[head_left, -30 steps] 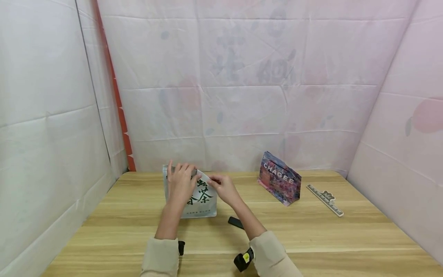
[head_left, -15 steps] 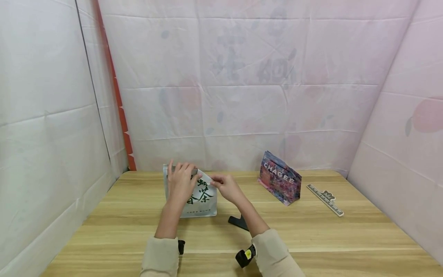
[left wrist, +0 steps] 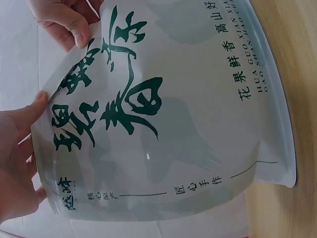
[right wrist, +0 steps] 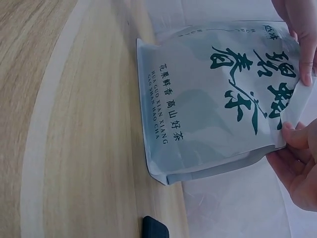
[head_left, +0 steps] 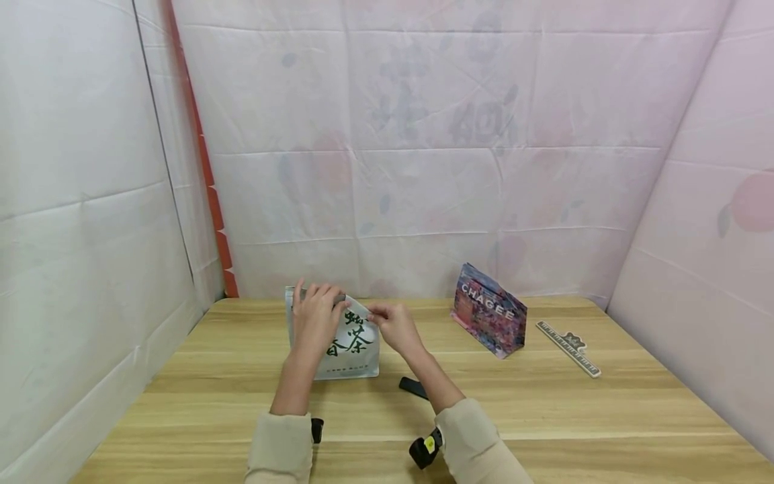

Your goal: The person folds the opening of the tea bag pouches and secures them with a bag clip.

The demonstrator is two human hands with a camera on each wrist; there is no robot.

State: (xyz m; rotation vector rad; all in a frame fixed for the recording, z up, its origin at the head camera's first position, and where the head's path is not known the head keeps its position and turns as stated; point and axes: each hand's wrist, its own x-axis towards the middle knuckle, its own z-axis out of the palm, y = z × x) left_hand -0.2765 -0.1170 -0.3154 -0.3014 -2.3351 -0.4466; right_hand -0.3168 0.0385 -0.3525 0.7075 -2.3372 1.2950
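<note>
A pale silver-green tea bag with dark green calligraphy stands upright on the wooden table. My left hand grips its top edge, thumb on the printed front and fingers behind. At the top right corner, my right hand pinches the edge between thumb and fingers. Between the two hands, a strip of the top edge folds forward over the upper lettering, as the right wrist view shows on the tea bag. Partly behind my right forearm lies a black plastic clip-like piece.
A colourful bag printed CHAGEE stands at the back right. Right of it lies a long grey-and-white bar with a bear-shaped badge. White cloth walls enclose the table at the back and both sides.
My right fingertips have shifted slightly right along the tea bag's top edge, and more of the upper character shows. My left hand keeps its grip in nearly the same place.
</note>
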